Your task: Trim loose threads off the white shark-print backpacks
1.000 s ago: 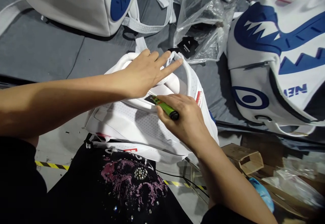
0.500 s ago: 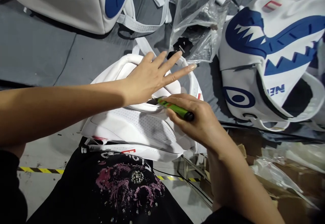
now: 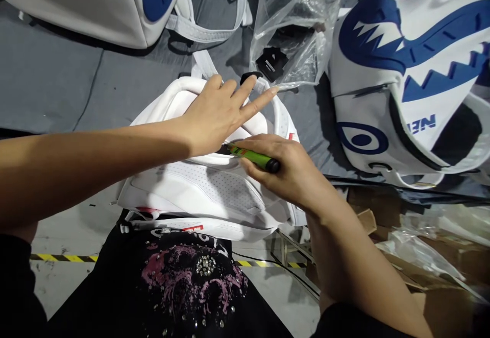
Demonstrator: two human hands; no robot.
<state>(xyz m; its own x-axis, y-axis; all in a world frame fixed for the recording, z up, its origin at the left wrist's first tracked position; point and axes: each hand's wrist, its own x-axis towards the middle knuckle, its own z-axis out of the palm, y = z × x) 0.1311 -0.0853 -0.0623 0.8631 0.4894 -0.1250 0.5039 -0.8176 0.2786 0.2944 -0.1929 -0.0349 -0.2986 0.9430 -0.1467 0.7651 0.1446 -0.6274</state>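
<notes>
A white backpack (image 3: 206,185) lies at the table's near edge, against my body. My left hand (image 3: 216,111) rests on its upper part with the fingers spread, holding nothing. In my right hand (image 3: 285,167) is a green marker (image 3: 254,158) with a black end, gripped between thumb and fingers. The marker points left, and its front end is at a dark gap in the backpack, just below my left hand. The tip is too small to make out.
White backpacks with blue patterns stand at the right (image 3: 360,113) and upper left (image 3: 95,6). A clear plastic bag (image 3: 294,37) with black tags (image 3: 271,64) lies beyond my hands. Cardboard boxes (image 3: 444,307) and plastic wrap are at the lower right.
The view has shifted slightly. Both hands and the marker appear a little further left, and my left fingers are somewhat closer together. The marker is still in my right hand.
</notes>
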